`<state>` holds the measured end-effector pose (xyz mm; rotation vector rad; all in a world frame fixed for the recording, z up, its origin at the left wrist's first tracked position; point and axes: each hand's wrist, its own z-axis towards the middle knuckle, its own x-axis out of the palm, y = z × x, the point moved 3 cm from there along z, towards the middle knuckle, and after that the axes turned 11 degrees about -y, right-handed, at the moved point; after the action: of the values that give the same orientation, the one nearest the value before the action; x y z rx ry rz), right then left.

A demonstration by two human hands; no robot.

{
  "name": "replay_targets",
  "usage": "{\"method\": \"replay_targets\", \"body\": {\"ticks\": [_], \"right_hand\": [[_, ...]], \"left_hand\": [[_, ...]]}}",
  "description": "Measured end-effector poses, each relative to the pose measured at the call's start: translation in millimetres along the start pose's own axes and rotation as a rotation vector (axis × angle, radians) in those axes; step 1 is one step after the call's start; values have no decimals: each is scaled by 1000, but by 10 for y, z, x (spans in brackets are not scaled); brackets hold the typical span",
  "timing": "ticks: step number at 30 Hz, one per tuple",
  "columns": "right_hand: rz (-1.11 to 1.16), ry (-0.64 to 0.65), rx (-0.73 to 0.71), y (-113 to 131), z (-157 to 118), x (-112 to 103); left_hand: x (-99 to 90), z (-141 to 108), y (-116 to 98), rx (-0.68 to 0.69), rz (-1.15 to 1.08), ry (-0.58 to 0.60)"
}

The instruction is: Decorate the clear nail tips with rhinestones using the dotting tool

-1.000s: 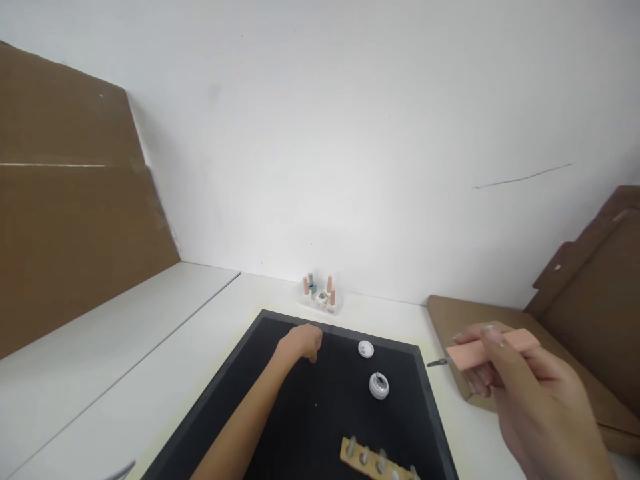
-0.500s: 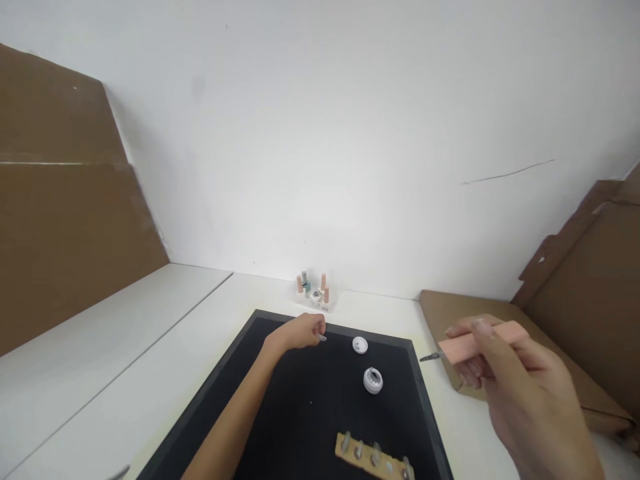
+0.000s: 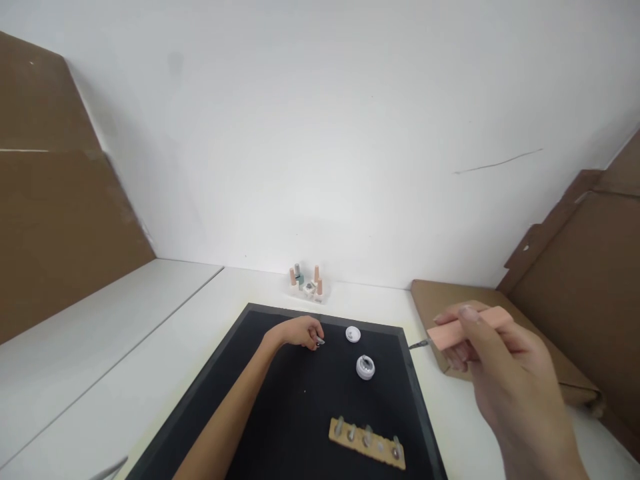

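My left hand (image 3: 306,332) is closed in a pinch on a small silvery nail tip (image 3: 320,341) above the back of the black mat (image 3: 300,413). Raised at the right, my right hand (image 3: 485,347) grips the peach handle of a brush (image 3: 470,328); its dark bristles point left, past the mat's right edge. An uncapped white jar (image 3: 365,367) with grey, shiny contents stands on the mat, its white lid (image 3: 353,334) lying behind it. Nearer me, a tan strip (image 3: 367,445) carries several upright nail tips.
A clear tray (image 3: 323,298) with several small bottles, most with peach caps, stands against the white wall. A flat cardboard box (image 3: 430,300) lies right of the mat. Cardboard panels (image 3: 65,227) rise at both sides. A grey curved object (image 3: 110,469) shows at the lower left.
The view has shifted slightly. My left hand has turned a little, with the nail tip still in its pinch. My right hand holds the brush much as before.
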<state>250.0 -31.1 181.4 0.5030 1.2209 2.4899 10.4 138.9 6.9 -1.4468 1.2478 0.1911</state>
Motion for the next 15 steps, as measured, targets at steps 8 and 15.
{"method": "replay_targets", "body": {"ticks": [8,15], "right_hand": [[45,-11,61,-23,-41,-34],[27,43,42,-9,-17,-24]], "left_hand": [[-30,-29,-92,56,-111,-94],[-184,-347,-693,262,-440,-187]]}}
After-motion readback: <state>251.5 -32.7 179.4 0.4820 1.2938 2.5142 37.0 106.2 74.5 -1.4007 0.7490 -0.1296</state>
